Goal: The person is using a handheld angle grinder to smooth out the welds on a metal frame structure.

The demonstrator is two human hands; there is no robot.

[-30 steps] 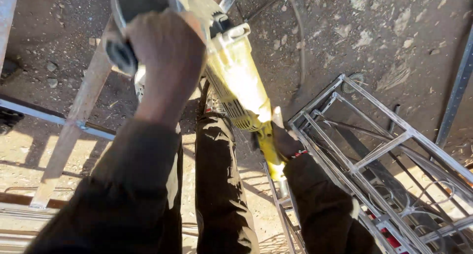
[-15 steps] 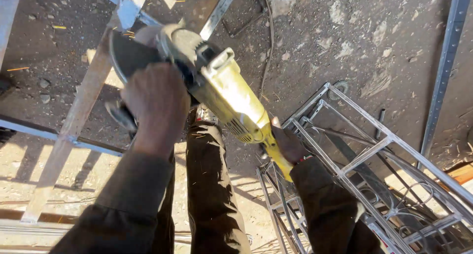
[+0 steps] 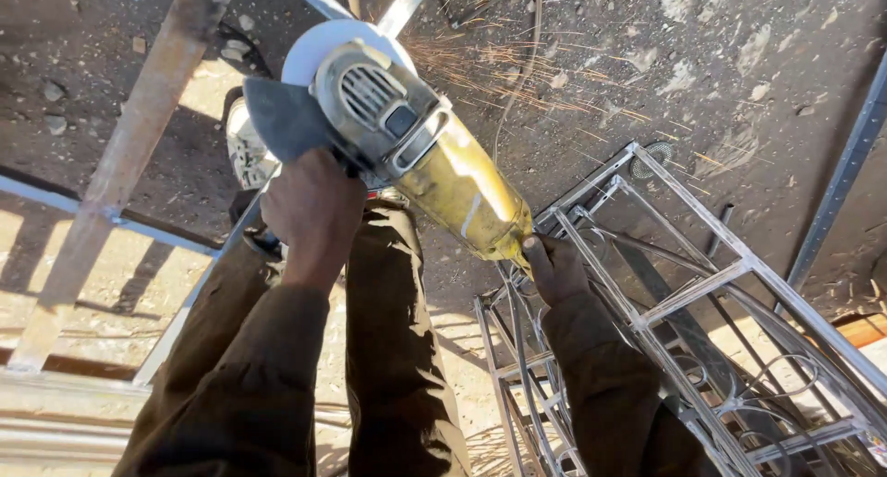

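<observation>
I am clenching my left hand (image 3: 309, 209) on the side handle and my right hand (image 3: 554, 269) on the rear grip of the heavy yellow angle grinder (image 3: 416, 153), sparking above the grey steel bar (image 3: 397, 10); it is likely kicking, needing both holds.

Yellow angle grinder (image 3: 434, 163) with grey guard, orange sparks (image 3: 517, 66), silvery metal frame (image 3: 702, 283)

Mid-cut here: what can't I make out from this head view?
- Disc contact on the metal bar: hidden behind the angle grinder and its guard.
- Side handle: wrapped by the left hand.
- Rear grip, cord: covered by the right hand.
- Metal frame: cut off by the lower right edge.
</observation>
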